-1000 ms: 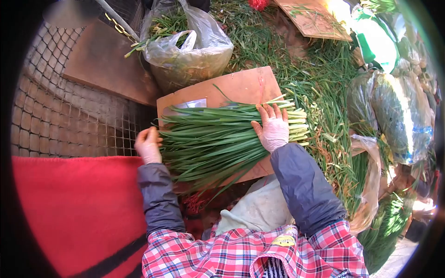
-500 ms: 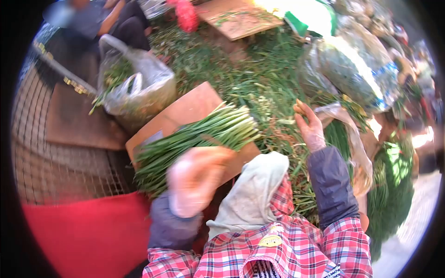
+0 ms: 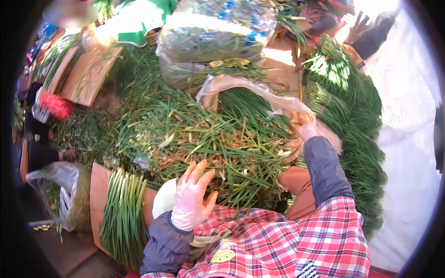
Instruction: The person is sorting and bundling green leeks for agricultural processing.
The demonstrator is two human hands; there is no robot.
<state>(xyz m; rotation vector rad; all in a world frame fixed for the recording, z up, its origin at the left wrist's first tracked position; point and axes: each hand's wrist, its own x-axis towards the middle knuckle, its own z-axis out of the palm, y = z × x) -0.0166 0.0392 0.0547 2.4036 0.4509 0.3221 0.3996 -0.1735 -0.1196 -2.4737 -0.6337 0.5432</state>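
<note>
Outdoor market-type spot, bright sun, ground buried under a loose heap of green stalks point(image 3: 194, 125) w/ dry yellow bits mixed in. White sheet point(image 3: 408, 139) runs along the right side; a big clear bag of greens point(image 3: 208, 37) sits at the top, a smaller plastic bag point(image 3: 65, 190) w/ greens at lower left, a red tuft point(image 3: 58, 105) further up on the left. Another person's hand point(image 3: 359, 28) shows at top right, apart from the work here. Left hand point(image 3: 191, 197), in a thin clear glove, is spread wide open, fingers up, holding nothing, hovering just right of the bundle of green onions point(image 3: 123, 211). That bundle lies on a piece of cardboard point(image 3: 98, 185) at lower left, beside a white cloth point(image 3: 163, 199). It's neat & even: pale whitish cut ends at the top, dark green leaves fanning out below. Long axis runs approx. up-down in view, pale ends pointing away toward the heap, leaf tips toward the person. Right hand point(image 3: 302, 127), also gloved, reaches into the stalks by a clear plastic sheet point(image 3: 250, 88); fingers are buried, so can't tell if it grips anything.
</note>
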